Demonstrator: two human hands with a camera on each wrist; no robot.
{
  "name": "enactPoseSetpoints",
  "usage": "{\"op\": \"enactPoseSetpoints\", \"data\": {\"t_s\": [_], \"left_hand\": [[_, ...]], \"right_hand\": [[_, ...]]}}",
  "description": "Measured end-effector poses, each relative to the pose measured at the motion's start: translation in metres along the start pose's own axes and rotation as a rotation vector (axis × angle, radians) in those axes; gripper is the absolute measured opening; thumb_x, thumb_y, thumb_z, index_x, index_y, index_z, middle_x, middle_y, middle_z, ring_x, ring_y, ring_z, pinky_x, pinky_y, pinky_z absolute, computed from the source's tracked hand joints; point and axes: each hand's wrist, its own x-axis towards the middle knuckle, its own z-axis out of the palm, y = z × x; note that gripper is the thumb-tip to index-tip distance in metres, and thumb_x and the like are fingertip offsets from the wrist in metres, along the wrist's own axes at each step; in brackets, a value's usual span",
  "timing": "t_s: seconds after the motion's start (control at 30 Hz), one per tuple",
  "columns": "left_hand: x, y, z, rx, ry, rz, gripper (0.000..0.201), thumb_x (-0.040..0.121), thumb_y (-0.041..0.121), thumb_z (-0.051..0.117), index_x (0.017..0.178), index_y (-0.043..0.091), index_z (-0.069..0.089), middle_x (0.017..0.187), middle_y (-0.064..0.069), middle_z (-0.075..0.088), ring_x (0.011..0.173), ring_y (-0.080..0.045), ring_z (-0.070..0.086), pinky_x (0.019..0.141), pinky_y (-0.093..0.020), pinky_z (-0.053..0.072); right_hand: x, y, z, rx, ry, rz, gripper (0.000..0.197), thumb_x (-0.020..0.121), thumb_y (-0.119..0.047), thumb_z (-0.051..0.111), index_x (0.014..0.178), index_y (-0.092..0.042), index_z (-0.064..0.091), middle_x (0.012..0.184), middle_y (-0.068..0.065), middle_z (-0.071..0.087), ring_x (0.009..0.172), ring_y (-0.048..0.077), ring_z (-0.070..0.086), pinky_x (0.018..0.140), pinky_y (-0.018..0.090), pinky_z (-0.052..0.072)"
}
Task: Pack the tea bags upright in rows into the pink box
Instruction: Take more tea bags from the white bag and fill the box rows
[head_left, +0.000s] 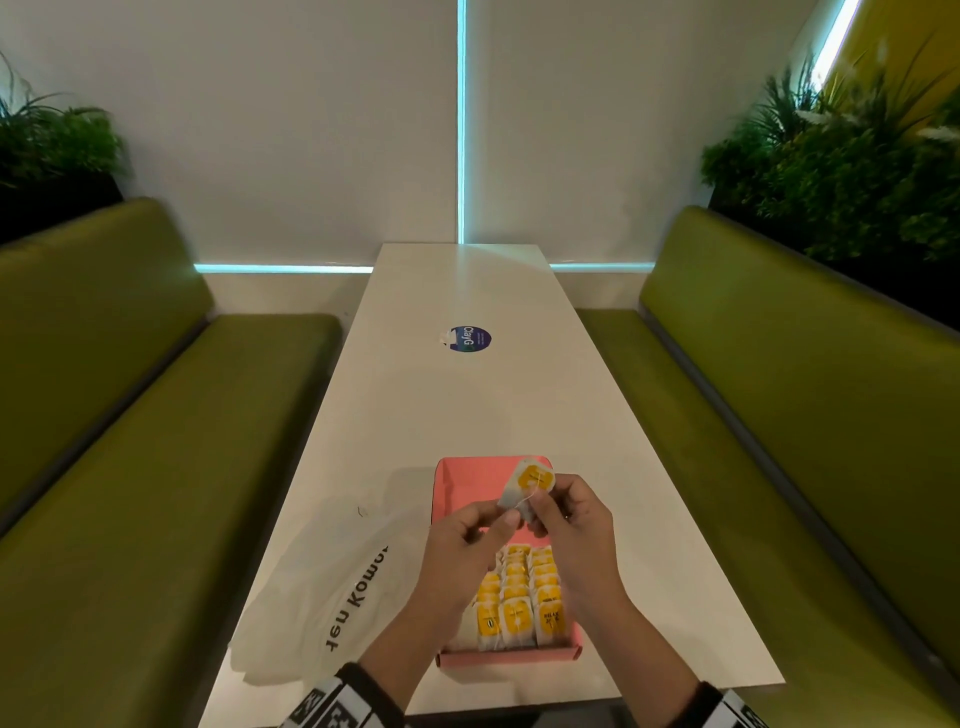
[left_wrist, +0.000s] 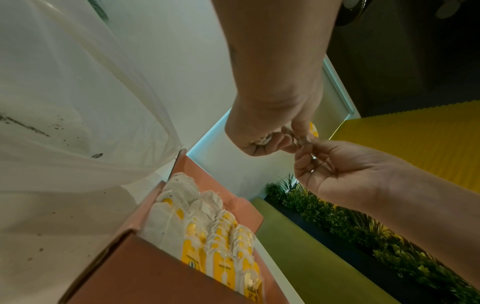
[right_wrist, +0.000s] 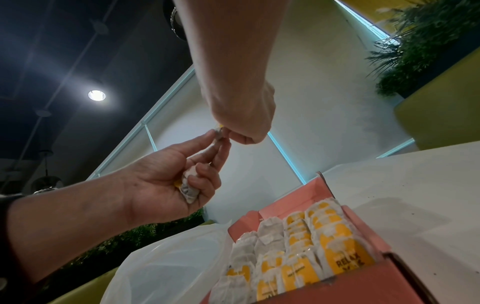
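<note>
The pink box (head_left: 460, 486) lies open on the white table near its front edge. Tea bags with yellow tags (head_left: 519, 597) stand in rows in its near half, and the far half shows bare pink bottom. Above the box, both hands hold one tea bag (head_left: 530, 483) by its lower edge, string trailing. My left hand (head_left: 506, 518) pinches it with thumb and forefinger, and my right hand (head_left: 540, 512) pinches it from the other side. In the right wrist view the left hand (right_wrist: 168, 174) also grips a crumpled second tea bag (right_wrist: 189, 189) in its lower fingers.
A white plastic bag (head_left: 332, 582) with black lettering lies left of the box. A round blue sticker (head_left: 470, 339) sits mid-table. Green benches (head_left: 130, 467) run along both sides, with plants behind them. The white table (head_left: 467, 405) stretches far ahead.
</note>
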Motion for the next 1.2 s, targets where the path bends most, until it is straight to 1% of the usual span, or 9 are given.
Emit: {"op": "enactPoseSetpoints", "data": {"t_s": [0.27,0.43,0.53,0.6,0.67,0.77,0.97,1.07,1.2], "left_hand": [[0.004,-0.007,-0.002,0.071,-0.010,0.001,0.008,0.087,0.014,0.064,0.084,0.011,0.071,0.054,0.012,0.059,0.045,0.000,0.043,0.046,-0.014,0.037],[0.010,-0.024,-0.014,0.332,-0.183,-0.013,0.015,0.077,0.014,0.076,0.081,0.027,0.070,0.074,0.012,0.066,0.068,-0.002,0.060,0.069,-0.018,0.050],[0.012,-0.042,-0.020,0.740,-0.350,0.041,0.016,0.075,0.017,0.075,0.088,0.021,0.068,0.080,0.021,0.054,0.081,-0.002,0.056,0.078,-0.009,0.043],[0.010,-0.051,-0.019,0.996,-0.419,0.086,0.026,0.075,0.028,0.071,0.100,0.023,0.065,0.082,0.024,0.045,0.099,-0.011,0.054,0.091,-0.019,0.040],[0.006,-0.058,-0.016,1.269,-0.447,0.155,0.042,0.074,0.043,0.066,0.111,0.027,0.057,0.103,0.015,0.050,0.111,-0.020,0.046,0.098,-0.034,0.034],[0.004,-0.057,-0.009,1.551,-0.412,0.245,0.055,0.074,0.056,0.059,0.118,0.024,0.049,0.120,0.000,0.043,0.109,-0.025,0.039,0.093,-0.036,0.033],[0.006,-0.060,-0.009,1.577,-0.400,0.217,0.047,0.074,0.044,0.060,0.113,0.021,0.047,0.116,-0.002,0.042,0.111,-0.026,0.037,0.093,-0.037,0.031],[0.007,-0.068,-0.011,1.580,-0.396,0.212,0.045,0.070,0.043,0.059,0.109,0.023,0.047,0.115,0.000,0.043,0.111,-0.025,0.036,0.091,-0.039,0.031],[0.010,-0.078,-0.013,1.538,-0.394,0.228,0.042,0.072,0.045,0.057,0.109,0.027,0.047,0.119,0.007,0.048,0.111,-0.023,0.035,0.093,-0.041,0.028]], "right_hand": [[0.005,-0.011,-0.009,-0.033,-0.187,0.165,0.009,0.085,-0.003,0.064,0.091,-0.011,0.064,0.069,0.000,0.066,0.060,0.008,0.058,0.059,0.022,0.049],[0.009,0.003,-0.031,-0.321,-0.189,0.148,0.011,0.076,-0.004,0.074,0.076,-0.005,0.063,0.073,0.005,0.058,0.064,0.012,0.052,0.059,0.022,0.046],[0.004,0.020,-0.043,-0.515,-0.232,0.234,0.017,0.073,-0.007,0.078,0.070,-0.012,0.062,0.075,0.001,0.059,0.070,0.014,0.055,0.066,0.028,0.050],[-0.006,0.030,-0.049,-0.613,-0.291,0.250,0.022,0.074,-0.005,0.076,0.067,-0.016,0.059,0.072,-0.003,0.059,0.067,0.005,0.053,0.062,0.016,0.047],[-0.014,0.038,-0.052,-0.725,-0.335,0.222,0.027,0.076,-0.008,0.075,0.064,-0.021,0.055,0.066,-0.009,0.056,0.059,-0.001,0.051,0.056,0.008,0.041],[-0.018,0.052,-0.057,-0.808,-0.363,0.217,0.027,0.076,-0.018,0.076,0.064,-0.026,0.053,0.066,-0.008,0.056,0.057,0.001,0.050,0.054,0.009,0.038],[-0.019,0.052,-0.056,-0.849,-0.401,0.205,0.027,0.079,-0.017,0.072,0.067,-0.027,0.051,0.070,-0.007,0.057,0.063,0.006,0.051,0.054,0.011,0.041],[-0.022,0.053,-0.055,-0.852,-0.453,0.209,0.029,0.078,-0.013,0.072,0.066,-0.031,0.053,0.070,-0.005,0.060,0.062,0.009,0.056,0.063,0.024,0.050],[-0.025,0.056,-0.054,-0.993,-0.571,0.151,0.015,0.078,-0.021,0.070,0.077,-0.035,0.065,0.081,-0.014,0.063,0.080,0.007,0.056,0.077,0.022,0.047]]}}
